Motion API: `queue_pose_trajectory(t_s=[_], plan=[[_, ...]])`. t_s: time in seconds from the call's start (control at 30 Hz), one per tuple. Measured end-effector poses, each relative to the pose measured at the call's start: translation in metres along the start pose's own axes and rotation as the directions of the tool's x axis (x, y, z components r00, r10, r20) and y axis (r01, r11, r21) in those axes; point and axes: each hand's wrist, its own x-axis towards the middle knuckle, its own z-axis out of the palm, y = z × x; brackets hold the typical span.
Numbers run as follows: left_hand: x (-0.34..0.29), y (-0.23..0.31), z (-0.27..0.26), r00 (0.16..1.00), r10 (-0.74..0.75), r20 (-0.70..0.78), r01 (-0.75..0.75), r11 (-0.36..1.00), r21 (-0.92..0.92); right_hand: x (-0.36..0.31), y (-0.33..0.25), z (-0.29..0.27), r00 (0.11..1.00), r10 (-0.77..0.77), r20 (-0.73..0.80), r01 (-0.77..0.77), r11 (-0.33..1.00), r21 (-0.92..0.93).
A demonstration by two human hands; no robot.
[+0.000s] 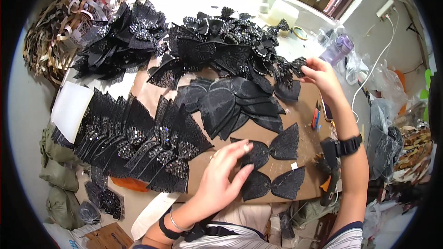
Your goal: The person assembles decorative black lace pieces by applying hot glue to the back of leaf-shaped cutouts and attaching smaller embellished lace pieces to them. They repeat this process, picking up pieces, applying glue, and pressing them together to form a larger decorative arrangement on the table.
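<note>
At the right of the table, my right hand pinches a black beaded lace piece beside the main heap. My left hand has its fingers stretched and its thumb apart, over the left end of a black bow-shaped lace piece. A second bow-shaped piece lies nearer to me, by the left thumb. In the middle is a stack of plain black petal-shaped pieces. Beaded black bows overlap in rows at the left. Behind them sits a heap of black beaded lace pieces.
A red and blue pen-like tool lies near my right forearm. At the right edge is a black tool with an orange tip. A purple bottle, a tape roll and a white cable are farther back. Ribbon strips hang left.
</note>
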Motion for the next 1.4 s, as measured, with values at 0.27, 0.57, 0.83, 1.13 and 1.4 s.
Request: queue_pose_trajectory(t_s=[0.27, 0.57, 0.83, 1.13, 1.4], plan=[[0.062, 0.018, 0.033, 0.804, -0.385, 0.454, 0.578, 0.325, -0.748, -0.146, -0.018, 0.004, 0.948, 0.058, 0.314, -0.197, 0.879, 0.434], [0.128, 0.021, 0.068, 0.974, 0.071, 0.217, -0.06, 0.997, -0.055, -0.184, -0.011, -0.046, 0.964, -0.14, -0.225, 0.25, 0.764, 0.595], [0.111, 0.064, 0.035, 0.869, -0.124, 0.479, 0.372, 0.802, -0.467, -0.217, 0.003, -0.011, 0.998, -0.013, 0.059, -0.036, 0.66, 0.751], [-0.006, 0.009, 0.048, 0.913, -0.353, 0.202, 0.398, 0.877, -0.267, -0.234, 0.023, 0.045, 0.969, 0.235, 0.08, -0.248, 0.927, 0.282], [0.034, 0.006, 0.035, 0.975, -0.222, -0.025, 0.212, 0.955, -0.206, -0.19, 0.02, 0.044, 0.972, 0.176, 0.156, -0.22, 0.915, 0.338]])
